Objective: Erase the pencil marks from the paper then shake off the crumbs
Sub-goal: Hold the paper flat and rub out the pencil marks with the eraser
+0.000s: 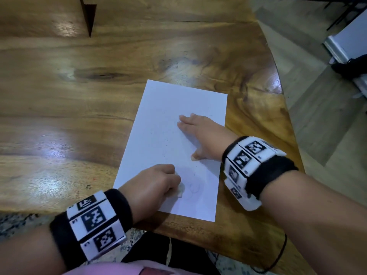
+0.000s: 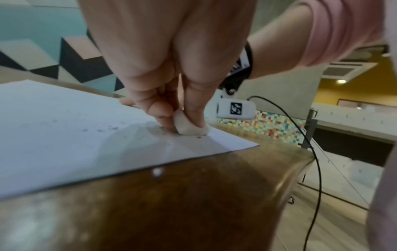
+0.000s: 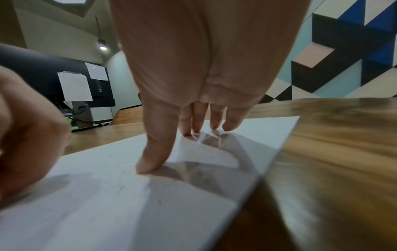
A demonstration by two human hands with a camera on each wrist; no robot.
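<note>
A white sheet of paper (image 1: 170, 139) lies on the wooden table (image 1: 79, 96) near its right edge. My left hand (image 1: 156, 183) pinches a small white eraser (image 1: 180, 190) and holds it down on the sheet's near part, beside faint pencil loops (image 1: 193, 187). In the left wrist view the eraser (image 2: 190, 126) touches the paper (image 2: 53, 135) with dark crumbs (image 2: 111, 128) scattered around it. My right hand (image 1: 200, 133) lies flat on the sheet's right half, fingers straight. In the right wrist view its fingertips (image 3: 148, 166) press the paper (image 3: 107, 203).
The table's curved right edge (image 1: 286, 108) runs close to the sheet, with floor beyond. A dark wedge-shaped gap (image 1: 89, 18) cuts into the tabletop at the far left. A black cable (image 2: 315, 152) hangs off the table's corner near my right wrist.
</note>
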